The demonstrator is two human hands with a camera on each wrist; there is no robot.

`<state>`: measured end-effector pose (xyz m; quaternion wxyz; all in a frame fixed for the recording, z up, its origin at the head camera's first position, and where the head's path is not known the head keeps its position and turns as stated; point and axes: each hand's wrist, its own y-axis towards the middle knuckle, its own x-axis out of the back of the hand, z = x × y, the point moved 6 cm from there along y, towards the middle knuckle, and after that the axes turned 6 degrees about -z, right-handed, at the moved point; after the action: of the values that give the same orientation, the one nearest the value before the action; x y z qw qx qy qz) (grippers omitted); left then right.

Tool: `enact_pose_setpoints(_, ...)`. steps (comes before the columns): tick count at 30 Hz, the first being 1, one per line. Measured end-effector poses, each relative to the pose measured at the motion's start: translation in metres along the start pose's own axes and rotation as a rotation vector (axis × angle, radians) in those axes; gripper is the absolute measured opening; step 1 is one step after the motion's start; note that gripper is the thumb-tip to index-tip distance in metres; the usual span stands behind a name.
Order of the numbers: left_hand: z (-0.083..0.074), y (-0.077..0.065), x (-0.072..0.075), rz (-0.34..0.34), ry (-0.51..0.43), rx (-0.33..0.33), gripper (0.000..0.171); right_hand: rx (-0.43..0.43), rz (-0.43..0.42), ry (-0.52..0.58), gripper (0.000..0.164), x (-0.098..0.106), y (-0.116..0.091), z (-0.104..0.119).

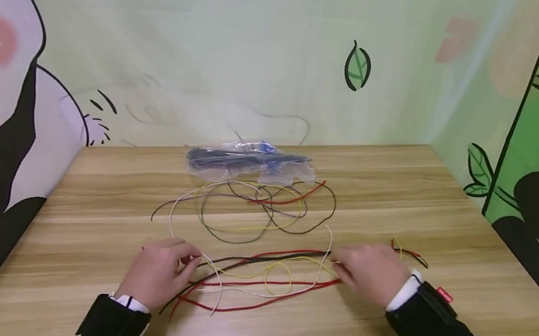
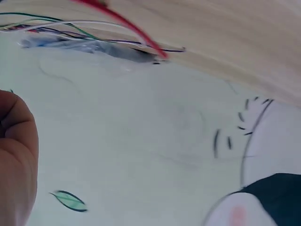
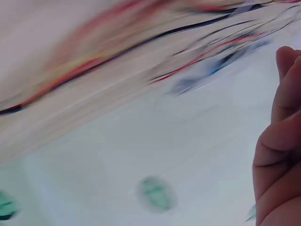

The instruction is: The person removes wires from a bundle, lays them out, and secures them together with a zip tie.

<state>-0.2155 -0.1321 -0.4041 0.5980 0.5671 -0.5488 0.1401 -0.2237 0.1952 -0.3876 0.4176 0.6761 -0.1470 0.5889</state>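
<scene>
Several thin wires run between the two hands over the wooden table (image 1: pixel 101 207): red wires (image 1: pixel 254 305), black wires (image 1: pixel 282 256), a looped yellow wire (image 1: pixel 291 280) and a white wire (image 1: pixel 218 294). At their left end the left hand (image 1: pixel 155 270) pinches some of them between thumb and curled fingers. A red wire end (image 2: pixel 141 35) pokes out beyond it in the left wrist view. The right hand (image 1: pixel 371 271) has its fingers curled on the right end of the bundle. Red, black and yellow wire ends (image 1: pixel 411 253) stick out past it. Which wires each hand holds is partly hidden.
Behind the bundle lie loose coils of yellow, black, white and red wire (image 1: pixel 287 201). A clear plastic bag (image 1: pixel 249 160) with dark, long contents sits near the back edge. A panda-printed cloth wall (image 1: pixel 264 63) rises behind the table.
</scene>
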Motion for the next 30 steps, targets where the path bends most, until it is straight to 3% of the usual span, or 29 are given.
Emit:
enact_pose_setpoints(3, -0.018, 0.009, -0.007, 0.033, 0.016, -0.094, 0.010, 0.038, 0.085, 0.016, 0.015, -0.018, 0.026, 0.017)
enact_pose_setpoints(8, -0.051, 0.027, -0.022, 0.107, 0.013, -0.257, 0.006, -0.039, 0.217, -0.073, 0.022, -0.049, 0.044, 0.013)
enact_pose_setpoints(13, -0.064, 0.039, -0.028, 0.128, -0.006, -0.280, 0.004, -0.067, 0.229, -0.122, 0.017, -0.059, 0.044, 0.007)
enact_pose_setpoints(18, -0.068, 0.047, -0.028, 0.134, -0.027, -0.260, 0.003, -0.055, 0.216, -0.112, 0.015, -0.049, 0.047, 0.006)
enact_pose_setpoints(21, -0.073, 0.054, -0.033, 0.184, -0.101, -0.205, 0.015, -0.040, 0.163, -0.087, 0.014, -0.034, 0.049, 0.005)
enact_pose_setpoints(26, -0.085, 0.070, -0.049, 0.273, -0.206, -0.140, 0.040, 0.084, -0.054, -0.016, 0.015, -0.002, 0.049, 0.012)
enact_pose_setpoints(30, -0.090, 0.078, -0.058, 0.278, -0.244, -0.159, 0.021, 0.192, -0.207, 0.038, 0.016, 0.018, 0.046, 0.018)
